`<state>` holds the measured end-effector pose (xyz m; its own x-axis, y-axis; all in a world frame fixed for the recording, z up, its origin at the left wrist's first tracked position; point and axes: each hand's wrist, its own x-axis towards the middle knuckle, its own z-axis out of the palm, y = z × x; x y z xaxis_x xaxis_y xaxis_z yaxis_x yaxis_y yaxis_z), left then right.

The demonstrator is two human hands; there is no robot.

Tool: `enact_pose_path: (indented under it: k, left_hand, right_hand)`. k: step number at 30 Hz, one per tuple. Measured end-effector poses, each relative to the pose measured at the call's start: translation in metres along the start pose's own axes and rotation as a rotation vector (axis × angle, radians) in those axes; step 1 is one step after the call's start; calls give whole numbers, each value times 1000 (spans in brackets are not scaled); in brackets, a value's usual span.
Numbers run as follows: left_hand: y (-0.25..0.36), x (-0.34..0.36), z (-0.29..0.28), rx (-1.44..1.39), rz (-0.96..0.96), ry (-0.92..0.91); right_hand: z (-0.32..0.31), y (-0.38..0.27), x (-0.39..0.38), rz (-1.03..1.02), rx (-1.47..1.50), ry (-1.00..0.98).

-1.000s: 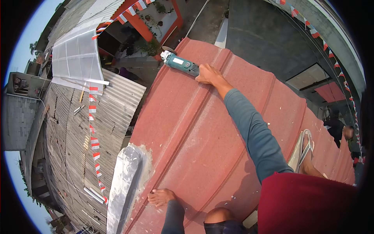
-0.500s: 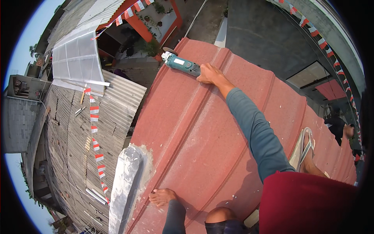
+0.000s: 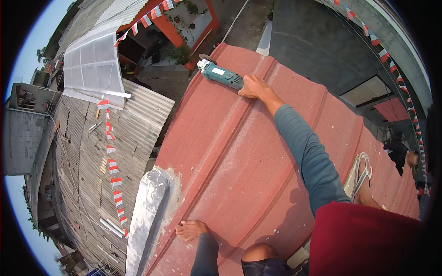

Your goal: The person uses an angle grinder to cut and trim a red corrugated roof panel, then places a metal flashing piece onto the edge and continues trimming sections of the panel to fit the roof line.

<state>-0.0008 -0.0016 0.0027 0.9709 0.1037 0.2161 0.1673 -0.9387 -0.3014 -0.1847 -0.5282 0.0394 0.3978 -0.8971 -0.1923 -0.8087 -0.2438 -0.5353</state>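
Note:
My right hand (image 3: 255, 87) is wrapped round the rear end of a teal angle grinder (image 3: 223, 76), out at arm's length near the far edge of a red ribbed metal roof (image 3: 216, 170). The grinder's disc (image 3: 207, 58) is at its far left end, by the roof's edge; whether it touches the sheet I cannot tell. Closer to me, my left hand (image 3: 191, 231) lies on the roof with fingers stretched out to the left and holds nothing. Beside it runs a raised, white-smeared grey ridge (image 3: 149, 198).
Lower grey corrugated roofing (image 3: 87, 152) lies left, crossed by a string of red-and-white flags (image 3: 115, 182). A drop to the ground opens past the roof's far edge. My sandalled foot (image 3: 361, 177) stands at right; another person (image 3: 398, 154) is beyond the right edge.
The view has shifted slightly, and the grinder appears a little farther right with my right hand still round it. My left hand stays on the roof. The flags have swung a little.

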Motion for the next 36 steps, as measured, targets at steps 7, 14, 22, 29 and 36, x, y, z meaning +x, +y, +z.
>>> enact_pose_path:
  k: [7, 14, 22, 29, 36]
  left_hand:
    - [0, 1, 2, -12, 1, 84]
    - [1, 0, 1, -8, 1, 80]
    - [-2, 1, 8, -13, 16, 146]
    - [-1, -1, 2, -71, 19, 58]
    - [1, -1, -5, -67, 12, 31]
  right_hand:
    - [-8, -4, -9, 8, 15, -29]
    - [-11, 2, -9, 15, -11, -39]
    - [-17, 1, -14, 22, 10, -55]
    - [-15, 13, -14, 25, 0, -48]
    - [-23, 10, -18, 20, -18, -82]
